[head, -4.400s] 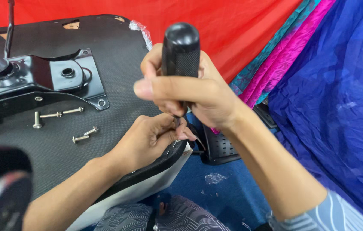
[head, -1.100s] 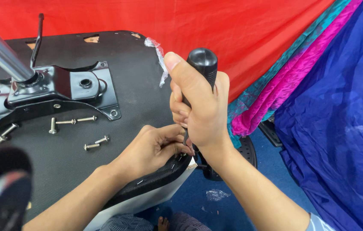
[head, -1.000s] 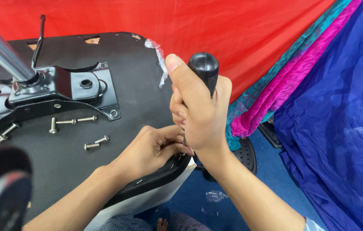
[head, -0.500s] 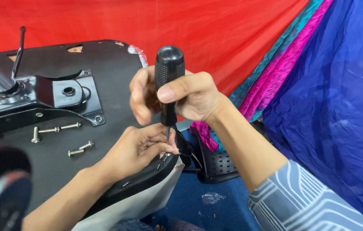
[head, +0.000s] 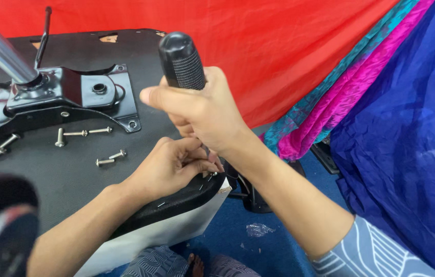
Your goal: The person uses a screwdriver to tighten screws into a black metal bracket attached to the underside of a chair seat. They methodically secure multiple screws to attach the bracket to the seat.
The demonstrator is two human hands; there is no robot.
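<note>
The right hand [head: 204, 110] is wrapped tight round the black screwdriver [head: 180, 60], held upright at the near edge of the upturned seat [head: 63, 177]; the left hand [head: 174, 164] is pinched closed about its tip, the fastener hidden; the bracket [head: 68, 95] sits partly bolted, I judge, since several bolts [head: 81, 133] lie loose beside it; the edge work looks unfinished.

A red cloth [head: 289, 46] hangs across the back like a wall. To its right, a teal strip [head: 351, 66], a magenta cloth [head: 345, 107] and a crumpled blue sheet [head: 412, 143] drape down. The floor [head: 274, 246] is blue, with a scrap of clear plastic [head: 257, 229] lying on it.
</note>
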